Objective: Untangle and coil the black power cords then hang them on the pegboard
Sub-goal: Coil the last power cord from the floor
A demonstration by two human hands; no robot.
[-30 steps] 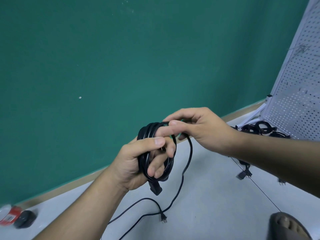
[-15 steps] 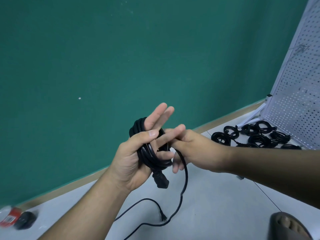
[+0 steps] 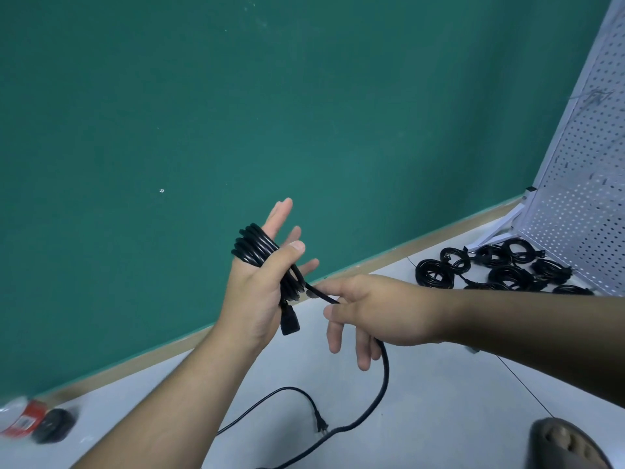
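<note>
Far to the left of the coil, low on the grey floor (image 3: 439, 401), lie a blurred plastic bottle (image 3: 20, 421) with a red label and, touching it, a dark round object (image 3: 54, 424) too blurred to name. The coil (image 3: 252, 247) itself, several turns of a black power cord (image 3: 384, 377), is wound round the left hand (image 3: 260, 292), which is raised in front of the green wall (image 3: 236, 113). That hand's fingers (image 3: 280, 214) stand straight and spread, while the thumb lies across the turns and pins them to the palm. A black connector (image 3: 290, 324) hangs just below the coil, against the heel of the hand. Just right of the coil, the right hand (image 3: 378, 313) pinches the free strand between thumb and forefinger; its other fingers hang loose, pointing down. From there the strand drops below the coil to the floor and curls back to a pronged plug (image 3: 321, 424) lying flat. Well to the right of the coil, a cluster of coiled cords (image 3: 500, 269) lies on the floor at the foot of the white pegboard (image 3: 588, 164), which leans upright. Below and far right of the coil, a foot in a dark sandal (image 3: 568, 441) shows at the frame's lower edge.
</note>
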